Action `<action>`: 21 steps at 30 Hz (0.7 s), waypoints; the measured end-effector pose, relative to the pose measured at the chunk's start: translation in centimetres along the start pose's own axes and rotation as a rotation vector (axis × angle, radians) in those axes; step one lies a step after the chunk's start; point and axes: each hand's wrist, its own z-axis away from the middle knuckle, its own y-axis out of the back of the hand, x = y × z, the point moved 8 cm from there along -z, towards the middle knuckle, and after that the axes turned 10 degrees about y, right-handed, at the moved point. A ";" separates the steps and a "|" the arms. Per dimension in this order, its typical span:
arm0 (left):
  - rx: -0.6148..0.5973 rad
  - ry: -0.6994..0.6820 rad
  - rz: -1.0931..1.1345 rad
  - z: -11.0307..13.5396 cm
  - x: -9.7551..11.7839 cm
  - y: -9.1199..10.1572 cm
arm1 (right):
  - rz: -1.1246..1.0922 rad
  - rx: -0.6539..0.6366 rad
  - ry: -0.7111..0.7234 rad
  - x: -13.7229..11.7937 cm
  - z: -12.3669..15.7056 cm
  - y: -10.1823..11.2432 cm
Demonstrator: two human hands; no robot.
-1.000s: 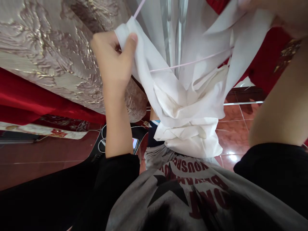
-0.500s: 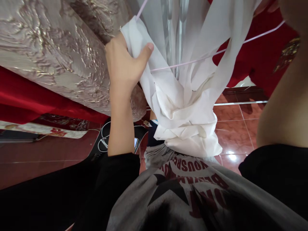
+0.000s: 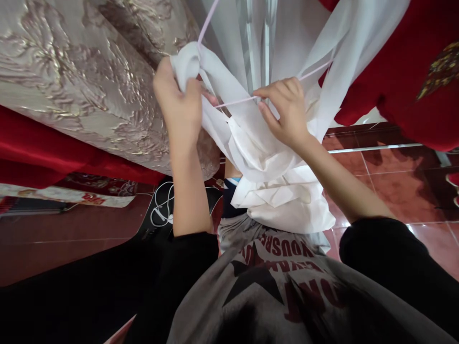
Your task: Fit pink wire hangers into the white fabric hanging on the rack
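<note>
White fabric [image 3: 272,196] lies gathered in folds over my lap, and its long strips rise toward the top of the view. At the upper left of these folds, my left hand [image 3: 181,95] is closed around a bunched edge of the cloth. A thin pale pink cord [image 3: 234,101] comes down from above into that bunch, then runs across to the right. My right hand [image 3: 285,107] pinches the cord between thumb and fingers, in front of the white fabric. Part of the left fingers is hidden by the cloth.
Beige embossed fabric [image 3: 71,81] hangs at the left, with red cloth [image 3: 46,153] under it. More red cloth [image 3: 401,86] hangs at the right. A black seat [image 3: 158,224] with a white cable [image 3: 161,205] is beside me on the tiled floor [image 3: 401,191].
My right hand has come down from the upper right corner and now grips the cord. My left hand has lowered slightly and turned inward, with the bunched cloth still in it.
</note>
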 end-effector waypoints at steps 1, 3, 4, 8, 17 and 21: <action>-0.130 -0.008 -0.014 -0.2 0.4 -0.6 | -0.032 0.017 -0.023 0.2 0.2 -0.1; -0.315 0.056 0.005 -0.4 1.1 -0.8 | -0.077 0.036 -0.044 0.3 0.4 -0.2; -0.346 0.130 0.077 -0.7 1.3 -0.3 | -0.093 0.039 -0.046 0.4 0.5 -0.2; -0.344 0.341 0.560 -1.5 1.7 2.4 | -0.118 0.045 -0.042 0.8 0.4 -0.1; -0.022 0.411 0.682 0.4 -8.9 3.5 | 0.030 0.019 0.058 -2.4 1.0 0.6; -0.250 0.358 0.506 3.2 -7.8 -1.6 | -0.020 -0.012 0.055 -3.2 1.0 0.1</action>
